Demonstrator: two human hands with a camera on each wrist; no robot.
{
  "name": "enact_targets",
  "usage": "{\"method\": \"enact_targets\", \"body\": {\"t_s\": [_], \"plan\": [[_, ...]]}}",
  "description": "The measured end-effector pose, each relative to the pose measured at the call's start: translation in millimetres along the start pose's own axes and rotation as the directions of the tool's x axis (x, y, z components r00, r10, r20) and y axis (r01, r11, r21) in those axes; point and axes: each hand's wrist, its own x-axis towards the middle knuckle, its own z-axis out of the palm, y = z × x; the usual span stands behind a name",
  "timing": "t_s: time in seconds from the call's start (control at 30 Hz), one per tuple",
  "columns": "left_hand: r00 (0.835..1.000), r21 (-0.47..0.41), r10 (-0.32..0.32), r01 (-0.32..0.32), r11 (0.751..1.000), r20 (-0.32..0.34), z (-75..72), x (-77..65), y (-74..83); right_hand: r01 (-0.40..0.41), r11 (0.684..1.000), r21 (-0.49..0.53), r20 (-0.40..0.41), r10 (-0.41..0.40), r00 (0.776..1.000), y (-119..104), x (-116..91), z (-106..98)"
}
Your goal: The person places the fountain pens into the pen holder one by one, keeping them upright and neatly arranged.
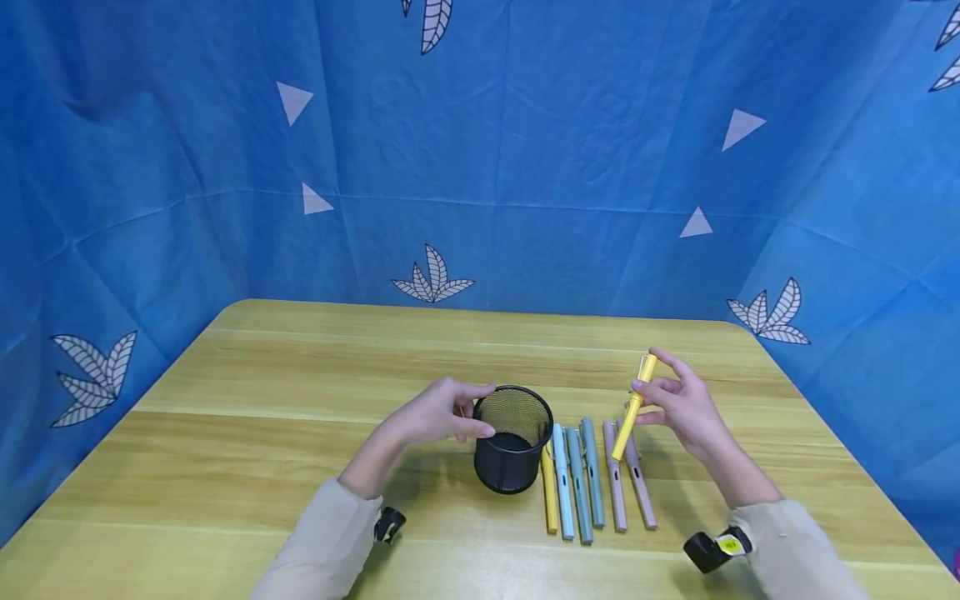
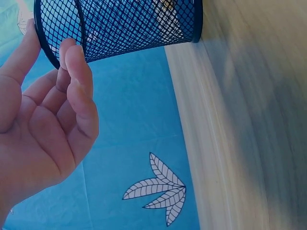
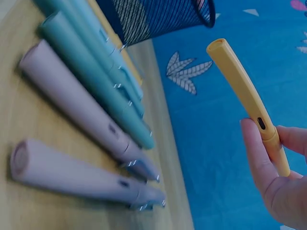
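A black mesh pen holder [image 1: 507, 473] stands upright on the table, its mouth facing up. My left hand [image 1: 438, 413] grips its rim from the left, with the thumb at the near side; in the left wrist view curled fingers [image 2: 79, 72] touch the mesh. Raised above the row of pens, a yellow pen [image 1: 633, 408] is pinched between the thumb and fingers of my right hand [image 1: 692, 410]. Below it lie a second yellow pen [image 1: 551, 496], a light blue pen [image 1: 563, 487], two teal pens [image 1: 581, 496] and two lavender pens [image 1: 616, 487], side by side.
The wooden table [image 1: 262, 467] has rounded far corners. A blue cloth [image 1: 525, 167] with leaf and triangle prints hangs behind and along both sides. The flat row of pens begins right beside the holder.
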Motion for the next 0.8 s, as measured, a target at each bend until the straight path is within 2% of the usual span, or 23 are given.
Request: {"method": "enact_targets", "body": {"t_s": [0.2,0.4,0.8], "plan": [[1.0,-0.003,0.002,-0.002,1.0,0.0,0.0,0.4,-0.5,0.056,0.995,0.081,-0.02,-0.055,0.998,-8,0,13],[1.0,-0.008,0.002,-0.002,1.0,-0.001,-0.6,-0.2,-0.4,0.116,0.977,0.178,-0.057,-0.108,0.993,-16,2,33],[1.0,-0.013,-0.001,0.001,1.0,0.001,-0.9,-0.2,1.2,0.142,0.959,0.246,-0.14,-0.11,0.984,-21,5,60]]}}
